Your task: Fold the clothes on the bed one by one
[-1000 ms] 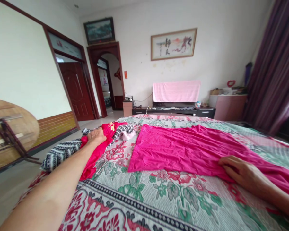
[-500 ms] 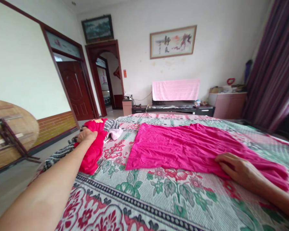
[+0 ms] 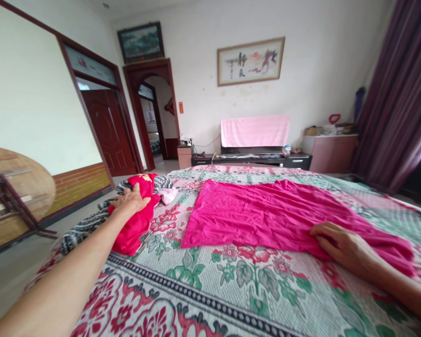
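Since half a second ago your left hand point(image 3: 131, 200) opens its grip, flat on red garment point(image 3: 135, 220) at bed's left edge; right hand point(image 3: 340, 243) presses pink cloth point(image 3: 263, 215), its long axis left-right

Both forearms running off bottom edge, elbows out of frame. Round table point(image 3: 17, 187) getting cut by left edge. Striped cloth point(image 3: 86, 227) lying partly buried under red cloth point(image 3: 135, 220) & left hand point(image 3: 130, 201). Curtain point(image 3: 396, 93) clipping at right edge. Wall scroll point(image 3: 250, 61) writing too small to read.
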Demonstrator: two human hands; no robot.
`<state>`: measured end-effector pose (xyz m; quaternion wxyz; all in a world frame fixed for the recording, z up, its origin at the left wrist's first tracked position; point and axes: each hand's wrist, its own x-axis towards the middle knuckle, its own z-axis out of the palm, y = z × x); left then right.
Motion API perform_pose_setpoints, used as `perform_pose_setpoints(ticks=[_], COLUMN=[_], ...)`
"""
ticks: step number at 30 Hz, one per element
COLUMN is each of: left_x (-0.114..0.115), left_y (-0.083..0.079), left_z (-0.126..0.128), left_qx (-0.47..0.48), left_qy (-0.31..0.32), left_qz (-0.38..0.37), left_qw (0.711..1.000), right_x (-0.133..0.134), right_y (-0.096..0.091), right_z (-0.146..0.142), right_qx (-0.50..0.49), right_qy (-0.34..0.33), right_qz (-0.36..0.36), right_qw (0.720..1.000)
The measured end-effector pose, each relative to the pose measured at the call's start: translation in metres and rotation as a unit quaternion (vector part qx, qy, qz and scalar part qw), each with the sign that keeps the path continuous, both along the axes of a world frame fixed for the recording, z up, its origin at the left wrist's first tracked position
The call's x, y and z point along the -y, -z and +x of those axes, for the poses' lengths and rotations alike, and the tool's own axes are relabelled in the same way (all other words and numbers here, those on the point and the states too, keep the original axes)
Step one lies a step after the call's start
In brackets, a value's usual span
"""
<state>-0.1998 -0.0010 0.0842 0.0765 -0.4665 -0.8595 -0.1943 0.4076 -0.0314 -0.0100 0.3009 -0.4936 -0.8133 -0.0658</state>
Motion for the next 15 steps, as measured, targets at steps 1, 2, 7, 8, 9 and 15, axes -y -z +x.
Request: perform_pose_setpoints(ticks=[1,2,7,8,9,15], left_x=[0.001,0.002,0.005,0.006,0.008,0.017], left_y=[0.000,0.001,0.017,0.024,0.030,0.059], left_z=[0.004,0.010,0.068,0.082,0.095,0.137], left_qx=[-0.015,-0.042,-0.094,-0.069,-0.045,-0.065], left_qy=[-0.010,-0.016,0.196,0.261,0.303,0.311], left_qz=[0.007,0.031,0.075,0.039,0.008,-0.042], left_qw=[1.000,0.998,0.973,0.962,0.952,0.947], right_x=[0.001,0.002,0.013,0.015,0.017,0.023], right_y=[0.000,-0.001,-0.011,-0.013,-0.014,-0.014], right_z=[0.000,-0.001,-0.010,-0.012,-0.013,-0.015], right_qx=[-0.001,-0.001,0.013,0.018,0.025,0.072], right_qy=[0.000,0.000,0.010,0.016,0.023,0.092], right_qz=[0.000,-0.001,0.001,0.004,0.006,0.036], right_qw=[1.000,1.000,1.000,1.000,0.999,0.993])
